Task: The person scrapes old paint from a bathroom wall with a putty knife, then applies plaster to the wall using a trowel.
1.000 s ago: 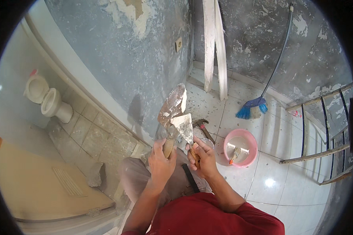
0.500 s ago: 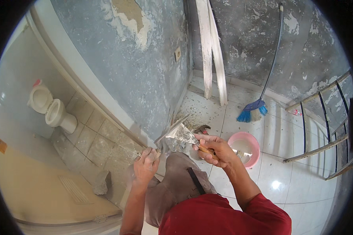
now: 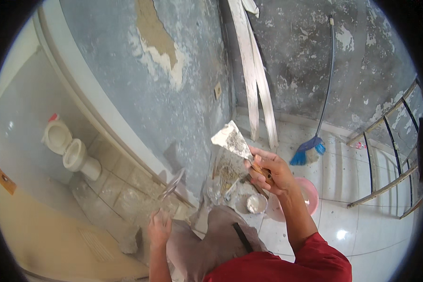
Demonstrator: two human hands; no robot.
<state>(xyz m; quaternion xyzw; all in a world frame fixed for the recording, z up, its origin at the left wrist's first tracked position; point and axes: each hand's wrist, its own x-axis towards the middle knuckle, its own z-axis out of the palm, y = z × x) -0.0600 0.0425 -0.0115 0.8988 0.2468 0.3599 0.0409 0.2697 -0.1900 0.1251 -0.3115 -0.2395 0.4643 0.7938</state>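
My right hand is wrapped round the wooden handle of a putty knife. The knife's triangular blade points up and left, coated with white and grey paste, in front of the grey wall. Lower left, my left hand is closed on a scraper, whose blade is smeared by motion and stands near the wall's bottom edge. Its handle is mostly hidden by my fingers. Below my right hand, a small tub with white paste stands on the floor. A pink basin is partly covered by my right forearm.
Debris lies along the wall's foot. White strips lean in the corner beside a blue broom. A ladder stands at right. Leftward, a doorway frames a toilet; a stone chunk sits near the threshold.
My hands have moved apart: the right one up and right with the putty knife, the left one down and left with the scraper. The view has shifted, and the paste tub now shows.
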